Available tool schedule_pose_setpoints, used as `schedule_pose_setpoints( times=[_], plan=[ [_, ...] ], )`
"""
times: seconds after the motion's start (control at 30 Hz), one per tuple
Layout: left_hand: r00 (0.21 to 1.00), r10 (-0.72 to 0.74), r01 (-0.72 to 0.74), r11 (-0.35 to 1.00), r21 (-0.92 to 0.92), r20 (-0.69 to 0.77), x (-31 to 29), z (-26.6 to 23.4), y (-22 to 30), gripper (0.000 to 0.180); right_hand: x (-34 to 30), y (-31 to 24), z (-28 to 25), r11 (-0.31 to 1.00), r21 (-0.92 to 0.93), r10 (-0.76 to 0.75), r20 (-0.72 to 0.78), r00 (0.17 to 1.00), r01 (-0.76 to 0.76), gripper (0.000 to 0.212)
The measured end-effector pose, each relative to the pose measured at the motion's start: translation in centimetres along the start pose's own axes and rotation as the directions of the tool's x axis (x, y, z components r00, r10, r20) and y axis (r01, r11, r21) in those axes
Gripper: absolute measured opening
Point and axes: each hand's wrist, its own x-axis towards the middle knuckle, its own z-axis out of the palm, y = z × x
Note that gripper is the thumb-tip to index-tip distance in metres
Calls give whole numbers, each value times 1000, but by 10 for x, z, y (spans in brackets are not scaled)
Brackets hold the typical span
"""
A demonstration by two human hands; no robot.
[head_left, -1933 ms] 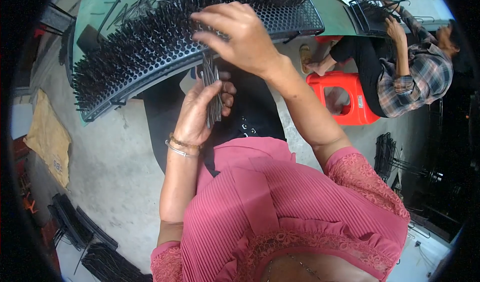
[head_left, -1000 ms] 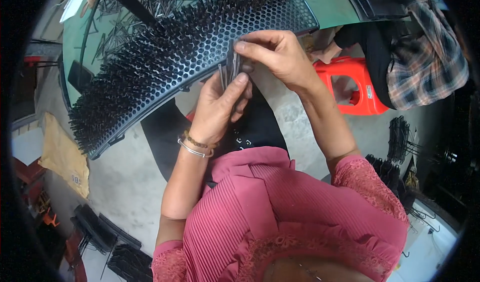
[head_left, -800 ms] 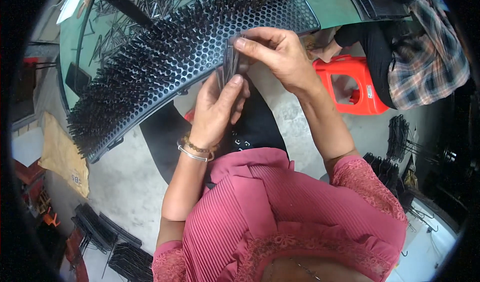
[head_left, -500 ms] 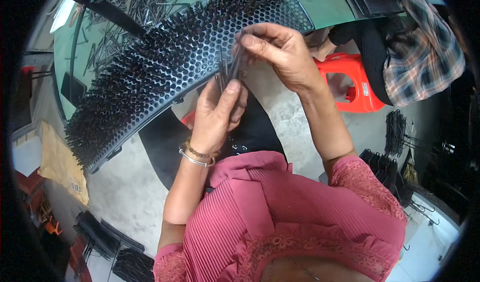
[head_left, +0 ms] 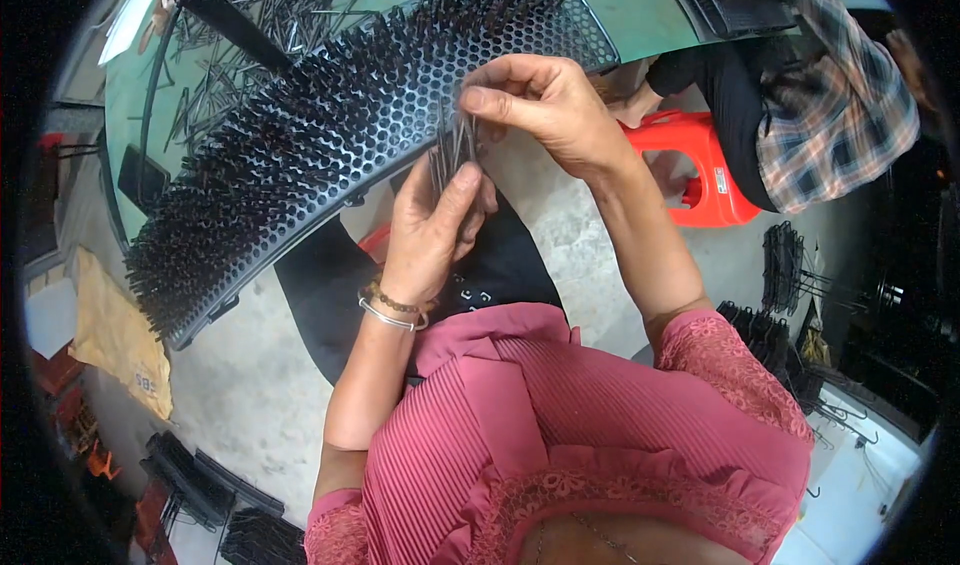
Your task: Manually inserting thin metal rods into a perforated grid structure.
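My left hand (head_left: 432, 227) is closed around a small bundle of thin dark metal pins (head_left: 452, 150), the pins standing up out of my fist just below the near edge of the perforated black panel (head_left: 330, 155). My right hand (head_left: 548, 105) comes in from the right and pinches the top of that bundle between thumb and forefinger, the other fingers curled loosely behind. So both of my hands grip the same pins, the left low on them and the right at their tips, right against the panel's honeycomb holes.

The panel is bristling with pins already stuck upright in it, and it rests on a green table (head_left: 640, 5) with loose pins (head_left: 290, 5) scattered beyond.

I cannot count the pins in the bundle; my left fingers cover their lower ends. Whether the tips touch the panel is hard to make out. At the right, another person's plaid sleeve (head_left: 840, 115) hangs above a red stool (head_left: 700, 170), partly cut off by the picture's rim.
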Motion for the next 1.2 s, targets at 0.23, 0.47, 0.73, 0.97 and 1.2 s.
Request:
schedule_pose_setpoints(
  times=[0.23, 0.47, 0.73, 0.97, 1.2],
  plan=[
    [997, -29, 42, 983, -177, 77, 0, -4, 0, 28, 1, -13, 1, 979, 70, -179, -170, 969, 193, 20],
    [992, -96, 111, 972, -205, 79, -1, -11, -14, 31, 35, -20, -5, 829, -226, -554, -207, 807, 511, 19],
    [994, -18, 33, 990, -140, 108, -2, -15, -15, 40, 61, 0, 1, 831, -250, -524, -47, 851, 498, 19],
    [992, -62, 80, 983, -167, 112, 0, -20, -12, 39, 62, 1, 2, 746, -379, -596, -13, 803, 548, 18],
    [976, -75, 101, 988, -120, 203, 2, -24, -11, 35, 57, -5, -4, 779, -386, -546, -31, 837, 494, 16]
  ],
)
